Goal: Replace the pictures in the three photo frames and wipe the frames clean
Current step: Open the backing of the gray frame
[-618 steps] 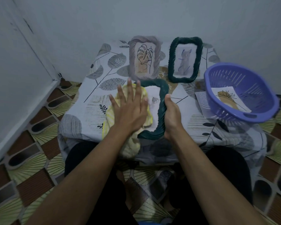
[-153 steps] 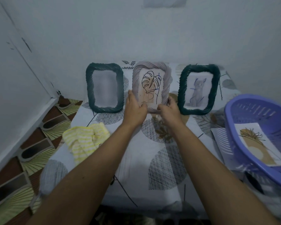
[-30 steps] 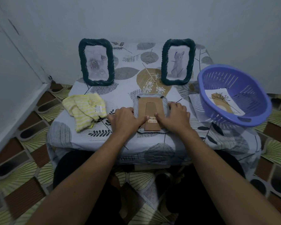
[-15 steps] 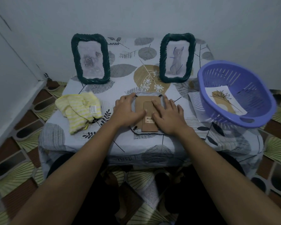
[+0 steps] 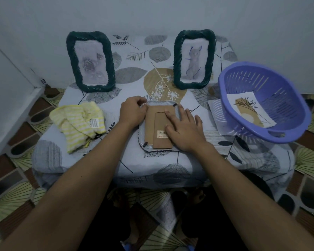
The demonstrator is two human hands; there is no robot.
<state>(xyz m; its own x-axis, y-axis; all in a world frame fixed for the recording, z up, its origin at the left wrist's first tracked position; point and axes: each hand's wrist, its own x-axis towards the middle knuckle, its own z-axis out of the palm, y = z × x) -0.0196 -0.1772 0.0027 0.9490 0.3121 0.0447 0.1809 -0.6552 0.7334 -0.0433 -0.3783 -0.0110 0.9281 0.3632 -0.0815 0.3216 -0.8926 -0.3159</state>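
Brown cardboard backing [image 5: 150, 124] of grey photo frame [image 5: 159, 150], face down near front edge of table [image 5: 127, 160], fold-out stand with barcode sticker uppermost. Compared with half a second earlier: left hand [image 5: 133, 113] shifted from flat on backing to upper left corner of frame, fingers curled and pinched at small black turn-clip there; whether clip actually gripped, cannot tell. Right hand [image 5: 184, 129] moved slightly right, uncovering more of stand. Compared with five seconds earlier: same grey frame no longer upright between the two green ones, now laid flat.

Right hand open, palm down, fingers spread, pressed on right side of backing and frame edge, holding nothing. Hands apart, one at each side of frame. Both forearms extended from lower edge of view, bare.

Left green frame [image 5: 90, 61], upright at back left, rose picture. Right green frame [image 5: 194, 58], upright at back right, cat sketch. Yellow striped cloth [image 5: 78, 124], crumpled at left of table, well apart from left hand. Purple basket [image 5: 261, 102], tilted at right edge, holding botanical print [image 5: 250, 109]; further sheet [image 5: 214, 113] partly beneath basket.
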